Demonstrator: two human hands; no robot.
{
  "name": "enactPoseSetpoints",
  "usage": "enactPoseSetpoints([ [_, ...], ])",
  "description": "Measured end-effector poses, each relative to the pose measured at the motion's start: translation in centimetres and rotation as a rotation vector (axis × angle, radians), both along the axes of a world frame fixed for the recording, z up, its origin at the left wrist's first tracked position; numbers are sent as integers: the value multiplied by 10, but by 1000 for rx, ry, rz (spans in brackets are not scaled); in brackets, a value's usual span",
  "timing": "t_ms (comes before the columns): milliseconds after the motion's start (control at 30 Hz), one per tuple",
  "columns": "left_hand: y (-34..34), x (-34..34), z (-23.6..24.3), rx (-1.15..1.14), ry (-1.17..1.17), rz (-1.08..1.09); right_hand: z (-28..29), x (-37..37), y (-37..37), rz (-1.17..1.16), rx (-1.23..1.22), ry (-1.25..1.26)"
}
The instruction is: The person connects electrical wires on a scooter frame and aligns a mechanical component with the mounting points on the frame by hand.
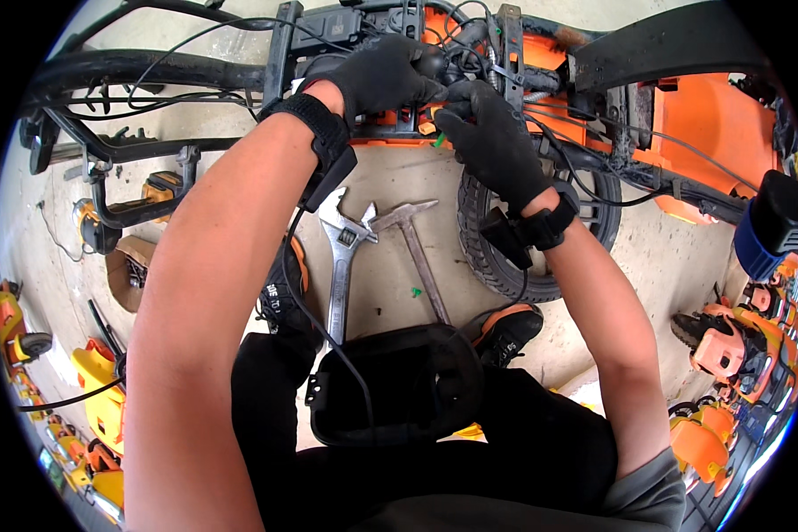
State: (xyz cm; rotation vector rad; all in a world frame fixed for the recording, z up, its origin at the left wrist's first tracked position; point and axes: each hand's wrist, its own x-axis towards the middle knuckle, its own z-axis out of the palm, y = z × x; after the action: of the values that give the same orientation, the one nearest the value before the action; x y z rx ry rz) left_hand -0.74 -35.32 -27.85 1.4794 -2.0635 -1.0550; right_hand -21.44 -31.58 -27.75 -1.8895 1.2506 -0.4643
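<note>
My left hand (381, 78), in a black glove, reaches into the wiring of a black-framed, orange-panelled vehicle (390, 142). Its fingers are bent together near a round black part. Close beside it, my right hand (496, 146), also gloved, has its fingers curled in a pinch among black cables (474, 62). What either hand grips is too small and covered to name. Just below the fingertips show a small yellow connector (428, 128) and a green piece (439, 140). A black tubular frame (151, 71) extends to the left.
An adjustable wrench (340, 266) and a hammer (414, 244) lie on the floor between my feet. A wheel (496, 257) is under my right forearm. Near my knees sits a black open bin (390, 390). Yellow power tools (155, 191) and a cardboard box (129, 270) stand left.
</note>
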Motion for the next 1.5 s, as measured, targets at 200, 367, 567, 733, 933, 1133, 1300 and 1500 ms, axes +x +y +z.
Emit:
enactPoseSetpoints([
  [200, 1, 0, -10, 15, 113, 22, -25, -2, 14, 33, -270, 209],
  [367, -1, 3, -14, 41, 134, 5, -21, -5, 10, 136, -395, 250],
  [567, 1, 2, -13, 38, 140, 12, -19, -8, 6, 229, -468, 130],
  [733, 8, 4, -9, 15, 177, 6, -30, -8, 5, 215, -506, 46],
  [933, 27, 16, 0, -179, 212, -41, -29, -11, 2, 268, -571, 38],
  [1133, 60, -4, -17, -405, 11, 43, -18, -3, 5, 181, -287, 12],
  [1300, 62, -20, -20, -445, -76, 122, -26, -6, 9, 149, -389, -71],
  [1500, 48, -7, -29, -396, -88, 46, -14, -12, 12, 115, -194, -75],
])
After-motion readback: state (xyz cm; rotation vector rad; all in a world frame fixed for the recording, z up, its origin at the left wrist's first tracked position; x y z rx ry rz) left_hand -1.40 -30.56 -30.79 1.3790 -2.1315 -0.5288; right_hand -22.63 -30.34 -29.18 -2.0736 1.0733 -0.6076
